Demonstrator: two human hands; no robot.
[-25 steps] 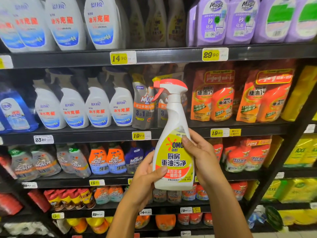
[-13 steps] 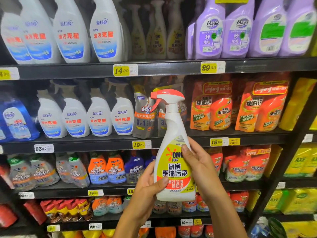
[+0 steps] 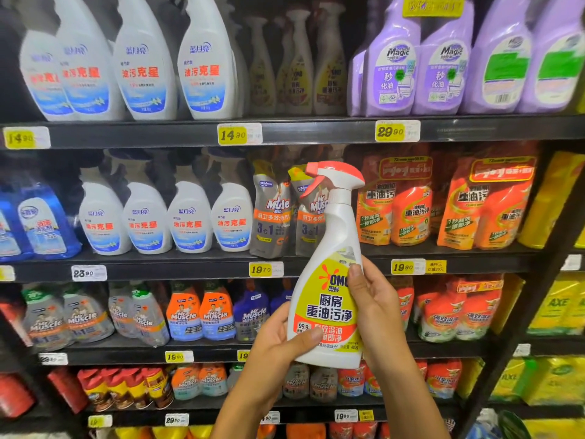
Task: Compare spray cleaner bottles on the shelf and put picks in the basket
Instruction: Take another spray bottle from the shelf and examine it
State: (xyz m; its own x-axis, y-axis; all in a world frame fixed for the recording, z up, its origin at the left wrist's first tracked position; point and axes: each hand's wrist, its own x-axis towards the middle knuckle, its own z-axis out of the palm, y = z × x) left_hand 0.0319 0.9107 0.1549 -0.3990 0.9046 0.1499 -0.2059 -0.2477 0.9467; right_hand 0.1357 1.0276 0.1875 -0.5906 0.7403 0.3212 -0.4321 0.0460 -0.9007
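Held spray bottle (image 3: pixel 329 280): "OMO", "99.9". Purple bottles (image 3: pixel 395 68), top right: "Magic". Grey pouches (image 3: pixel 272 210), middle shelf: "Mr Muscle", "3". Price tags (image 3: pixel 239 134): 14.90, 29.90, 19.70, 19.80, 23.90.

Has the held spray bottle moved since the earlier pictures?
Yes: the spray bottle shifted slightly right along the shelf, toward the 19.80 price tag.

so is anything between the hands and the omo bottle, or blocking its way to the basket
Nothing sits between them: the left hand and right hand both grip the OMO spray bottle directly. No basket is in view, so that path cannot be judged.
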